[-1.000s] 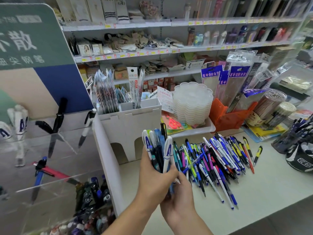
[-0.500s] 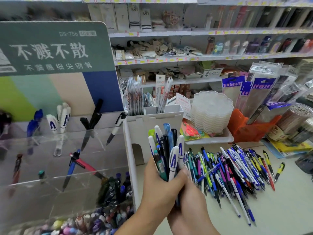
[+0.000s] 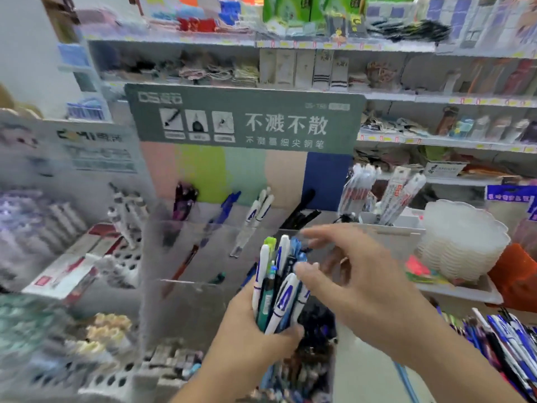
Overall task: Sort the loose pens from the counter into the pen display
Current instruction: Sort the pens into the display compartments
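My left hand grips an upright bundle of pens, white, blue and green ones, in front of the clear acrylic pen display. My right hand is off the bundle, fingers spread and straight, reaching over the pen tops, its thumb near one white pen. The display has a green signboard above slots that hold a few pens: purple, blue, white and black. Loose pens lie in a pile on the counter at the lower right.
A white perforated holder with erasers and small items stands at the lower left. A stack of clear plastic trays and an orange holder sit right of the display. Stocked shelves fill the back wall.
The view has swung left toward the display. My right hand let go of the bundle and now reaches over its top with spread fingers. My left hand holds the bundle alone.
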